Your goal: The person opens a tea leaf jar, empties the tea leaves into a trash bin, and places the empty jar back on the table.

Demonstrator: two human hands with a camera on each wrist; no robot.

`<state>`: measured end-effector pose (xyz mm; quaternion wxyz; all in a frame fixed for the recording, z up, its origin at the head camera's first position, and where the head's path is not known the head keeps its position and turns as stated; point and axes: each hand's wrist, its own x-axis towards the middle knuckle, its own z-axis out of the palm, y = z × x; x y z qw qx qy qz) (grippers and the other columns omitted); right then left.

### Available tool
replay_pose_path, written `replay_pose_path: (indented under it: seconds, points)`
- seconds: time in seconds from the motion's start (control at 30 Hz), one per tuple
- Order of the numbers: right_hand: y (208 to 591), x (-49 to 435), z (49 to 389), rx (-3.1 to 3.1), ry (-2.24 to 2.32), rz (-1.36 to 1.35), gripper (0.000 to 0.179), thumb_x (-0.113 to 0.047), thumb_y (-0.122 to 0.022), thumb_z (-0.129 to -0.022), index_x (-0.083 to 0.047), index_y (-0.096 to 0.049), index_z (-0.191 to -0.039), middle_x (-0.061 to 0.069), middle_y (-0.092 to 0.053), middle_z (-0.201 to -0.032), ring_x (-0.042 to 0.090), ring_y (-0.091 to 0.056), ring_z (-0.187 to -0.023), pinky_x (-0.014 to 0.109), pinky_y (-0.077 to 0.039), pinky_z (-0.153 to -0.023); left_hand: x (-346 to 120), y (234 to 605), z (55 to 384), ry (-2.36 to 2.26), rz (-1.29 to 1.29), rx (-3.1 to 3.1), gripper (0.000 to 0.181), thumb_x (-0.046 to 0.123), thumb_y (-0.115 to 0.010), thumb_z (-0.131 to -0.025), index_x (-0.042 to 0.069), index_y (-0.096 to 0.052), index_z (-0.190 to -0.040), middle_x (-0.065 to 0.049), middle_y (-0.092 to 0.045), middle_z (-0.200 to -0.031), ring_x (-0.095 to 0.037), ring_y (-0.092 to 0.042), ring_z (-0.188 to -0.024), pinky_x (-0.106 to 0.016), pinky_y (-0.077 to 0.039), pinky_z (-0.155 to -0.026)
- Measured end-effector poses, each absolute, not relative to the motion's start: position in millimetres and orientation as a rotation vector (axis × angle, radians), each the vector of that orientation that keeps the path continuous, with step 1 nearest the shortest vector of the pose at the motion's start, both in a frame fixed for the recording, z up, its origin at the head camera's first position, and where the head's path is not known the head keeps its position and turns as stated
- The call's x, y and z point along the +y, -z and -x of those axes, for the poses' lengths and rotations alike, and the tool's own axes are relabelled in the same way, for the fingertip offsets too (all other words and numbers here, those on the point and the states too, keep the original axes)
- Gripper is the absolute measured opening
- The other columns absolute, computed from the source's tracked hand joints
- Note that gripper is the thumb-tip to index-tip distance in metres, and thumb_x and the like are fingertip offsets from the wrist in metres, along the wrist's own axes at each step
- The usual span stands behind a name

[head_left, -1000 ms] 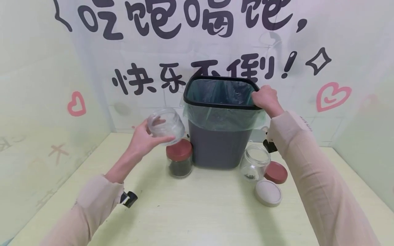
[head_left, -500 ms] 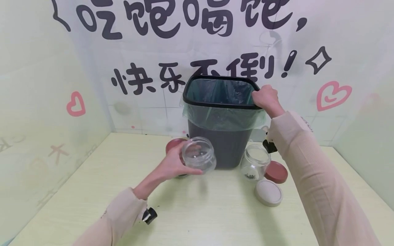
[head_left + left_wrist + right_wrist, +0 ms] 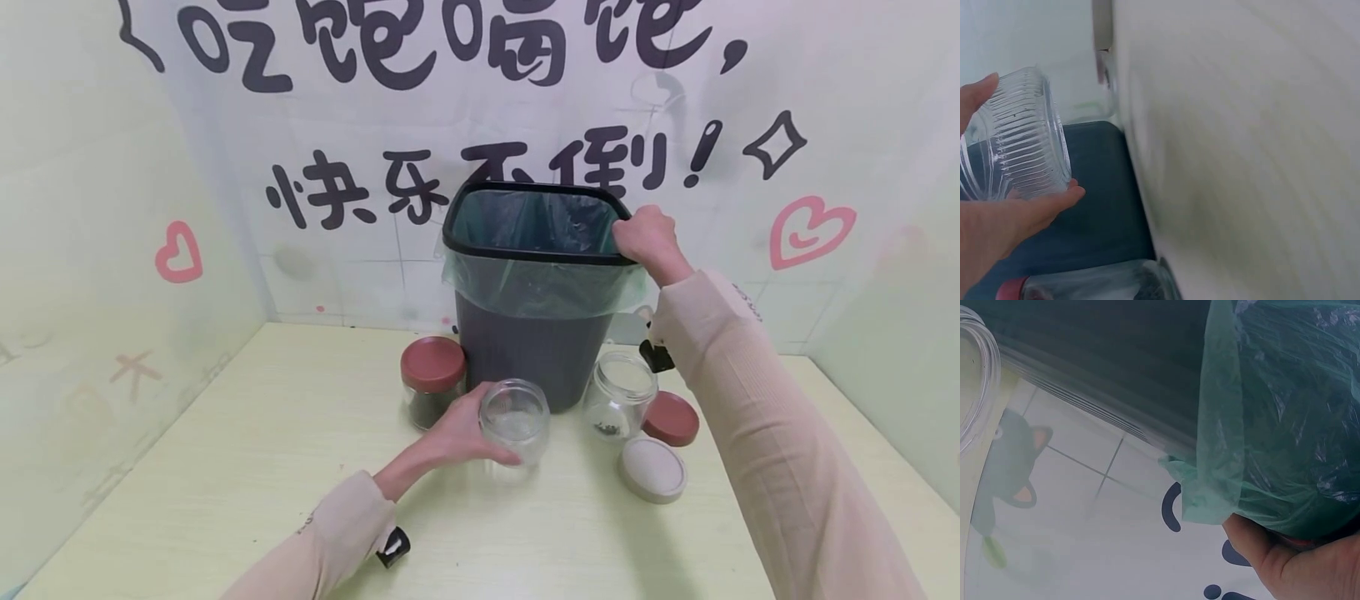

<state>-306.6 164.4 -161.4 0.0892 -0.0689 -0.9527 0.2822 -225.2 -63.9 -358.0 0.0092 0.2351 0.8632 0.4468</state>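
My left hand (image 3: 462,429) grips a clear, lidless glass jar (image 3: 517,421) in front of the bin, low over the table. Thumb and fingers spread round the jar's ribbed side (image 3: 1025,137) in the left wrist view. At the back, my right hand (image 3: 648,237) holds the right corner of the black rim of a dark grey trash bin (image 3: 528,350). A green bag (image 3: 1279,419) lines the bin and folds out over its rim. In the right wrist view the thumb presses near the bag's edge.
Left of the bin stands a jar with a red lid (image 3: 433,364) and dark contents. On the right are an uncapped glass jar (image 3: 621,396) with dark bits at its bottom, a red lid (image 3: 671,418) and a pale lid (image 3: 652,469). A printed wall stands close behind.
My left hand has carried the glass jar right and down, from beside the bin to low in front of it, turning it upright. My right hand stays on the bin's rim.
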Motion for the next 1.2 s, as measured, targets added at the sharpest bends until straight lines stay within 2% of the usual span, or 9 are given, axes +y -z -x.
replay_pose_path:
  seconds: [0.27, 0.4, 0.7, 1.13, 1.2]
  points:
    - [161, 164, 307, -2.846, -0.822, 0.202, 0.044, -0.016, -0.028, -0.085, 0.015, -0.039, -0.115, 0.030, -0.044, -0.114, 0.036, -0.043, -0.098, 0.042, -0.039, -0.082, -53, 370, 228, -1.247, -0.757, 2.731, 0.082, 0.024, -0.085, -0.051, 0.004, -0.046, -0.120, -0.010, -0.054, -0.115, -0.029, -0.048, -0.106, -0.042, -0.040, -0.088]
    - [160, 164, 307, -2.858, -0.828, 0.214, 0.046, -0.016, -0.028, -0.085, 0.015, -0.036, -0.118, 0.031, -0.042, -0.117, 0.035, -0.041, -0.100, 0.042, -0.038, -0.084, -48, 372, 230, -1.192, -0.762, 2.748, 0.082, 0.025, -0.086, -0.050, 0.005, -0.047, -0.120, -0.009, -0.054, -0.115, -0.027, -0.049, -0.105, -0.041, -0.040, -0.088]
    - [159, 164, 306, -2.867, -0.834, 0.230, 0.045, -0.016, -0.029, -0.086, 0.014, -0.036, -0.118, 0.029, -0.044, -0.115, 0.033, -0.042, -0.097, 0.040, -0.039, -0.082, -31, 373, 235, -1.147, -0.822, 2.726, 0.081, 0.021, -0.087, -0.047, 0.000, -0.050, -0.115, -0.012, -0.057, -0.110, -0.027, -0.052, -0.101, -0.036, -0.042, -0.087]
    - [159, 164, 307, -2.879, -0.816, 0.225, 0.044, -0.016, -0.029, -0.085, 0.014, -0.039, -0.116, 0.028, -0.044, -0.115, 0.034, -0.042, -0.097, 0.041, -0.039, -0.082, 1, 372, 238, -1.054, -0.764, 2.737, 0.082, 0.024, -0.088, -0.045, 0.003, -0.051, -0.116, -0.008, -0.057, -0.110, -0.028, -0.050, -0.104, -0.032, -0.041, -0.089]
    - [159, 164, 307, -2.881, -0.822, 0.220, 0.043, -0.016, -0.028, -0.086, 0.013, -0.040, -0.115, 0.026, -0.045, -0.111, 0.033, -0.042, -0.094, 0.039, -0.039, -0.078, 5, 373, 238, -1.054, -0.754, 2.740, 0.081, 0.023, -0.088, -0.044, 0.004, -0.051, -0.114, -0.007, -0.058, -0.109, -0.028, -0.050, -0.104, -0.032, -0.041, -0.089]
